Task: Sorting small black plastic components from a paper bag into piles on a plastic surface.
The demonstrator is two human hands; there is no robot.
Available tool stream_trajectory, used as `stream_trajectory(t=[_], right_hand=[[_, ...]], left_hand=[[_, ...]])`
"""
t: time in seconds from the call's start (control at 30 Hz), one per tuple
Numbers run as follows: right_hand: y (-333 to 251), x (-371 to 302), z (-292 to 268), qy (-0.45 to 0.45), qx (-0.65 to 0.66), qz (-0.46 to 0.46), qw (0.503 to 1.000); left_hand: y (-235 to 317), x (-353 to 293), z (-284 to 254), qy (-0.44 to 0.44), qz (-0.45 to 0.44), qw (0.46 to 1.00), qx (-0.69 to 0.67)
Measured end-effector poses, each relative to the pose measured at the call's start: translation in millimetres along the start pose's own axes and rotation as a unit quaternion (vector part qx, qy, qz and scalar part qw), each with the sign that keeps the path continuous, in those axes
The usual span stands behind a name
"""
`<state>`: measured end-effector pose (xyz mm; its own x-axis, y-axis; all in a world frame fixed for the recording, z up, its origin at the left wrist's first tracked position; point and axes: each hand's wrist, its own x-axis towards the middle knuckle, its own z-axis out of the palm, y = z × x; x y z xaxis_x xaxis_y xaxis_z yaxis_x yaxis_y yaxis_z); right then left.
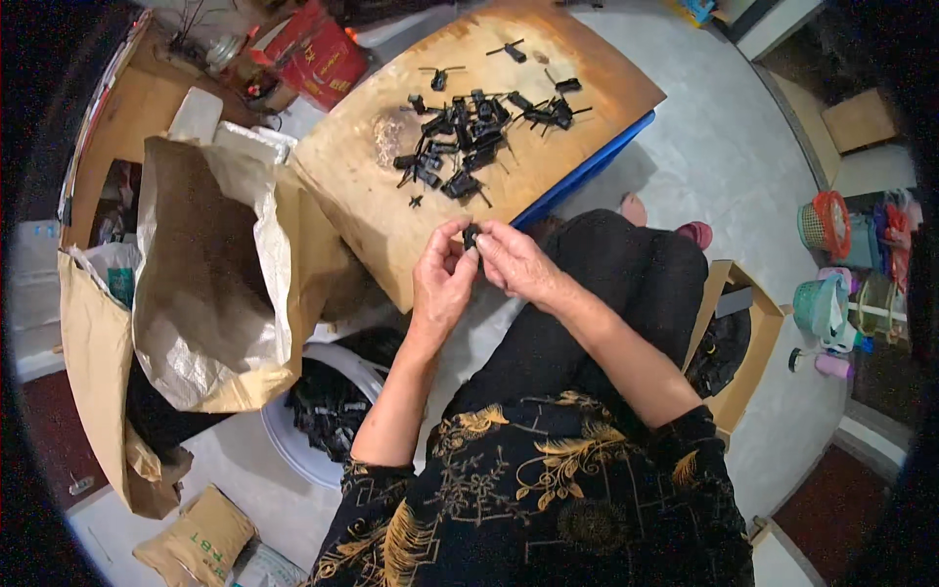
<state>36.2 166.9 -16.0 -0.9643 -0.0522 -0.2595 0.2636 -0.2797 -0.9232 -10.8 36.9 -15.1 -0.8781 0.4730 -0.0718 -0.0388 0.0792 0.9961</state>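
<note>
My left hand (442, 279) and my right hand (520, 262) meet over the near edge of a worn wooden board (352, 235). Pinched between the fingertips of both is a small black plastic piece (470, 235), mostly covered by the fingers, so its exact kind cannot be made out. Beyond the hands, a loose heap of small black plastic parts (479, 127) lies on the board, several with thin rods sticking out. One tiny black part (416, 202) sits apart, nearest to my left hand.
A large open paper sack (279, 362) stands at the left. Beside my left arm is a white tub (279, 435) of black parts. A cardboard box (775, 328) with black items lies right of my legs. A red bag (313, 59) stands behind the board; baskets (817, 305) line the far right.
</note>
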Motion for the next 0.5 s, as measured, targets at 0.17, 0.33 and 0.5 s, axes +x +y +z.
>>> stream_trajectory(t=[0.17,0.33,0.5], right_hand=[[7,6,1,0.063,0.035,0.001,0.997],[8,14,0,0.077,0.011,-0.035,0.996],[-6,9,-10,0.049,0.075,0.093,0.992]], left_hand=[[-2,4,7,0.009,0.005,1.000,0.020],[-2,8,8,0.018,0.022,0.998,0.050],[-6,11,12,0.015,0.061,0.975,0.213]])
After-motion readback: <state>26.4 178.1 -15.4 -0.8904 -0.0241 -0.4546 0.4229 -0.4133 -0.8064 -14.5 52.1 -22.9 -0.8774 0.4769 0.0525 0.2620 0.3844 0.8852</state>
